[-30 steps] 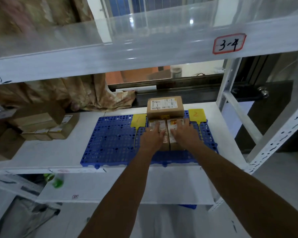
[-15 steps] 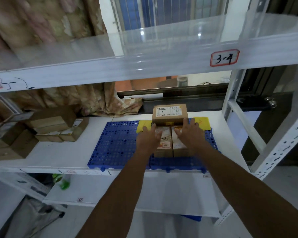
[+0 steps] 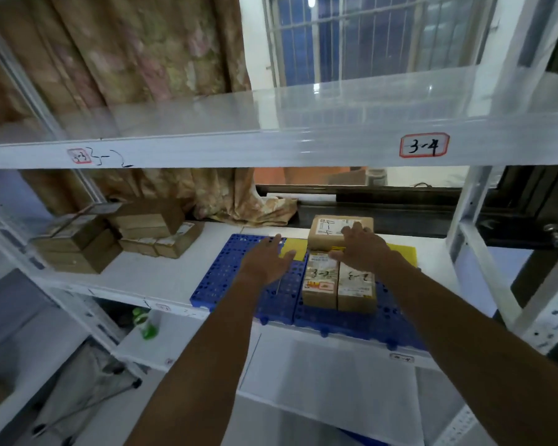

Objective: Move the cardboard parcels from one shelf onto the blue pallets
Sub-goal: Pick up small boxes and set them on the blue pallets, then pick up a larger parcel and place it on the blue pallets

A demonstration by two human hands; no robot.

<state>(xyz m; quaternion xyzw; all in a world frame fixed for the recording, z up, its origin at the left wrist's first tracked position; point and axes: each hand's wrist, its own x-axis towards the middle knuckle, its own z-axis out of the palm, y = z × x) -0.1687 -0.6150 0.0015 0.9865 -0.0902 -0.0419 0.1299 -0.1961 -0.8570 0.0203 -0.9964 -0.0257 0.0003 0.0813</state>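
On the blue pallets (image 3: pixel 219 278) we've got two parcels (image 3: pixel 319 284) side by side near the front edge, with a third parcel (image 3: pixel 332 230) just behind them. Our right hand (image 3: pixel 363 249) is spread flat over where they meet. Our left hand (image 3: pixel 266 260) hovers open over the pallets' left half. A stack of boxes (image 3: pixel 149 217) sits off to the pallets' left.

Three parcels (image 3: pixel 339 272) on pallets (image 3: pixel 226 281) (stacked parcels (image 3: pixel 116 239) leftward)

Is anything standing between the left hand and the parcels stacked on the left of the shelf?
Nothing visible does. Only the white shelf and the free part of the blue pallet lie between the left hand and those parcels.
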